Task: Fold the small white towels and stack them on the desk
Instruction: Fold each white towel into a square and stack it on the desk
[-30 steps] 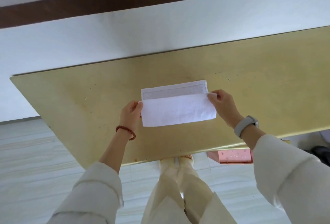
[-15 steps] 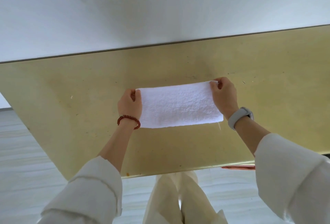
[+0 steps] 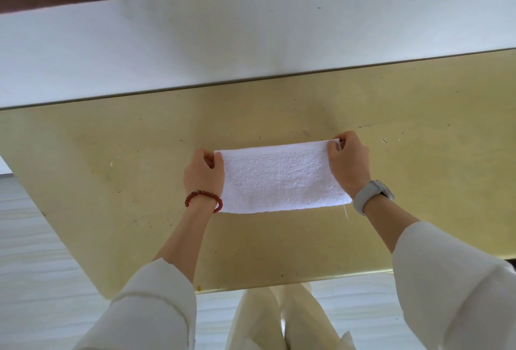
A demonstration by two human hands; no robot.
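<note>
Two far corners of the white towel [image 3: 282, 180], lying folded at frame centre on the desk [image 3: 111, 154], are pinched by the left hand [image 3: 203, 173] and right hand [image 3: 349, 164], probably so that the edges are kept aligned.

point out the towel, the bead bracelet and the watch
towel [image 3: 279, 179], head view, middle of its top face
bead bracelet [image 3: 203, 199], head view, beads on the left wrist
watch [image 3: 370, 196], head view, strap on the right wrist
</note>
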